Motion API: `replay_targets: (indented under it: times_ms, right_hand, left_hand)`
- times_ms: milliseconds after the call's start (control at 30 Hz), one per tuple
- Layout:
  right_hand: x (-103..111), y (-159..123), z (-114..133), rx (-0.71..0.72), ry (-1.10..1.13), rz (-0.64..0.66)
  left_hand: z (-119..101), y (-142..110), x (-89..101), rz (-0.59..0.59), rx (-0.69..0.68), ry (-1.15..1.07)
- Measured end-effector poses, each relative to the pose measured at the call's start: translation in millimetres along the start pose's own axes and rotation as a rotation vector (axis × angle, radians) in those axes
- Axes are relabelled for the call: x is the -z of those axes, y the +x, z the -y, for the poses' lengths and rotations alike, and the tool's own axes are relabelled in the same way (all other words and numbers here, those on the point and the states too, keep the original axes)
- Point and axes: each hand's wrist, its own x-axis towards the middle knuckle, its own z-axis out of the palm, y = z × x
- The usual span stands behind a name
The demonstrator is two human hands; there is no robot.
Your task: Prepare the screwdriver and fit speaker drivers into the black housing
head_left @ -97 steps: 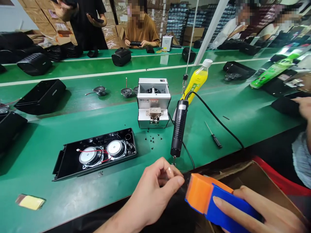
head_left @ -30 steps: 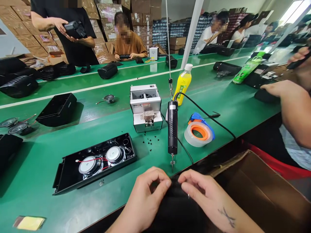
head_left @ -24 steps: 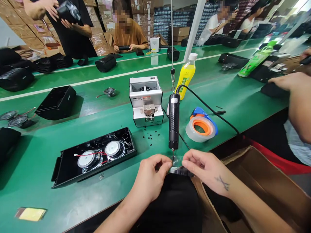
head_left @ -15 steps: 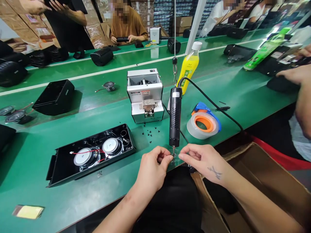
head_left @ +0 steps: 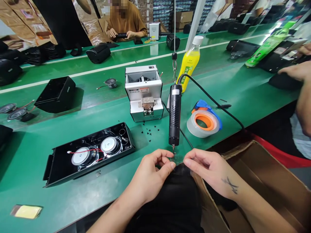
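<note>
My left hand (head_left: 153,176) is just below the tip of a black electric screwdriver (head_left: 175,116), which hangs upright from a cable. Its fingers are curled in towards the thumb, index fingertip a little apart. My right hand (head_left: 211,170) is pinched, thumb against fingers, to the right of the tip. Something thin and clear seems to lie between the hands; I cannot make out what. To the left, an open black speaker housing (head_left: 65,165) holds two round speakers (head_left: 108,145) with red wires. Small black screws (head_left: 149,134) lie scattered before a white screw feeder (head_left: 143,92).
A tape roll (head_left: 204,123) in a blue-orange dispenser and a yellow drink bottle (head_left: 190,63) stand at right. A cardboard box (head_left: 267,174) is below the table edge. A black case (head_left: 55,94) and loose speakers (head_left: 111,83) lie beyond. Other people sit around the table.
Both hands have moved slightly down from the screwdriver's tip, and the right has shifted to the right. The left index finger and thumb have parted. The camera view has shifted a little.
</note>
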Motion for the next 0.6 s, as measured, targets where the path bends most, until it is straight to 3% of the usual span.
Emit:
replay_targets:
  times_ms: [100, 267, 600]
  right_hand:
    - [0.8, -8.5, 5.0, -0.004, 0.037, 0.029]
    - [-2.8, -12.1, -0.3, 0.018, 0.009, 0.027]
    - [-7.7, 20.8, -24.2, 0.221, -0.306, -0.272]
  left_hand:
    - [-3.5, -8.3, 4.0, 0.048, 0.009, -0.003]
    - [-1.9, -12.5, 6.6, 0.023, -0.008, 0.049]
    - [14.4, 14.0, -6.0, -0.185, -0.152, 0.211]
